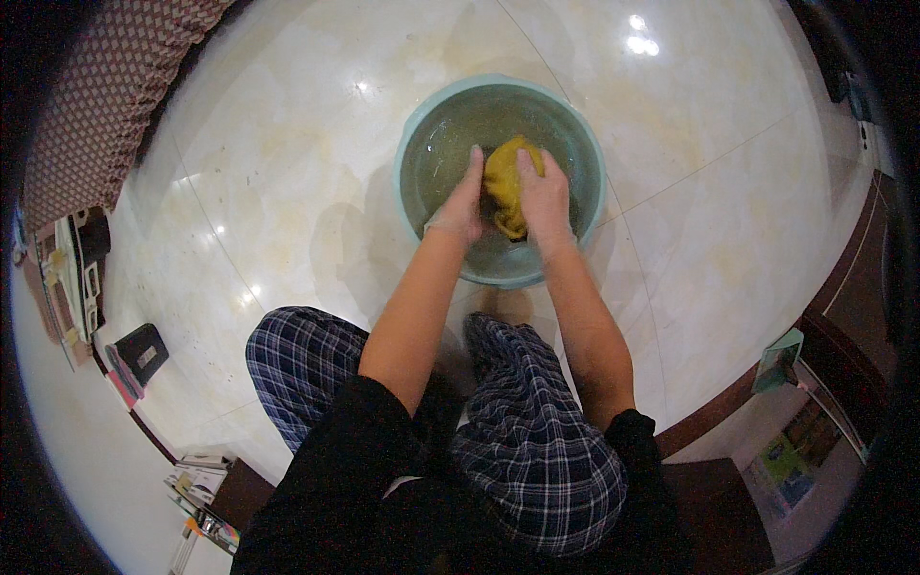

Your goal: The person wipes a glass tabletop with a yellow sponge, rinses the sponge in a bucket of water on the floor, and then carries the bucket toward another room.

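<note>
A round pale blue-green plastic basin (406,154) holds water and stands on the floor before my knees. Over it, a bunched mustard-yellow cloth (505,180) looks wet and slightly blurred. My right hand (544,190) grips the cloth from its right side, with the thumb pressed on top. Close along the cloth's left side is my left hand (463,198), thumb pointing away from me. A dark gap shows between that thumb and the cloth. The other left fingers are hidden, so whether they hold the cloth is unclear. A pale edge rings each wrist.
Glossy cream floor tiles (302,136) surround the basin. A patterned fabric cover (122,93) hangs at the upper left. A dark flat object (144,352) rests by the left wall. My knees in plaid trousers (546,460) flank the forearms. A green-edged object (780,359) is at right.
</note>
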The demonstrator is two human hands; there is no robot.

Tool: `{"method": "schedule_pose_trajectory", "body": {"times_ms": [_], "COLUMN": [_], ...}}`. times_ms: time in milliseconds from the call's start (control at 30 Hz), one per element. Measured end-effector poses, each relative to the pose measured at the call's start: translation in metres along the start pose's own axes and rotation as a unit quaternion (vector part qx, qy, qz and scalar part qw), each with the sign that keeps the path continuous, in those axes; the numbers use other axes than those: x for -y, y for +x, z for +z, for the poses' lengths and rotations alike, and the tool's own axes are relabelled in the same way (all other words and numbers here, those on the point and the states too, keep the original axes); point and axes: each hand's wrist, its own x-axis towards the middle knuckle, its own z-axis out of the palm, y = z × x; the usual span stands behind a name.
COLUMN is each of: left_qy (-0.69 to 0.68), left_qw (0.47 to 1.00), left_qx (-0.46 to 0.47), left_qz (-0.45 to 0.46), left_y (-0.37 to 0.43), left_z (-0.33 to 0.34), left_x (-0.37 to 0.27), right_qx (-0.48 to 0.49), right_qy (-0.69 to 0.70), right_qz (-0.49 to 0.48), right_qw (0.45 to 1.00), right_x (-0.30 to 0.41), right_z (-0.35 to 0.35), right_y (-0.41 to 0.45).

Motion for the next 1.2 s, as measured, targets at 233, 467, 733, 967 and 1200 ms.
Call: {"method": "schedule_pose_trajectory", "body": {"times_ms": [233,467,733,967,1200], "left_qy": [-0.056,-0.071,0.021,0.004,0.117], "left_qw": [0.992,0.994,0.993,0.992,0.990], "left_qx": [0.110,0.040,0.034,0.047,0.018], "left_qz": [0.008,0.074,0.108,0.113,0.080], "left_y": [0.001,-0.010,-0.006,-0.001,-0.026], "left_z": [-0.009,0.030,0.016,0.009,0.034], "left_x": [0.001,0.008,-0.017,-0.007,-0.016], "right_qx": [0.061,-0.026,0.011,-0.016,-0.026], "right_qy": [-0.107,-0.202,-0.073,-0.112,-0.188], "right_qz": [-0.057,-0.055,-0.077,-0.100,-0.029], "right_qw": [0.991,0.978,0.994,0.989,0.981], "right_x": [0.033,0.007,0.026,0.011,-0.008], "right_z": [0.015,0.009,0.016,0.026,0.014], "right_y": [-0.041,0.015,-0.028,-0.020,0.018]}}
